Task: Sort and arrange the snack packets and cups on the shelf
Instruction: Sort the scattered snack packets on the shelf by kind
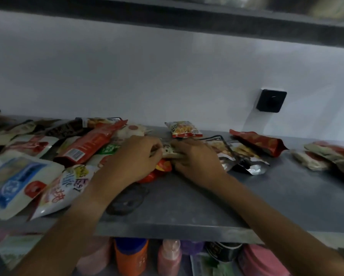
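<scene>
1. Snack packets lie scattered across the grey shelf (187, 208), most of them heaped at the left, a few at the right.
2. The left hand (135, 156) and the right hand (195, 158) meet at the middle of the shelf, both with fingers curled onto a small pale packet (172, 153) held between them.
3. Under the left hand lies a red and yellow packet (159, 171), touching the pale one.
4. Just beyond the hands, toward the wall, sits a small yellow packet (184, 129).
5. Right of the right hand lies a silver-edged packet (240, 156), and further right a dark red packet (258, 142).
6. At the near left lie a blue and white pouch (14, 180) and a white pouch with coloured lettering (67, 186); behind them is a long red-orange packet (89, 144).
7. A black square fitting (271, 100) sits on the white wall at the far right.
8. Below the shelf edge stand bottles, among them an orange bottle (130, 257).
</scene>
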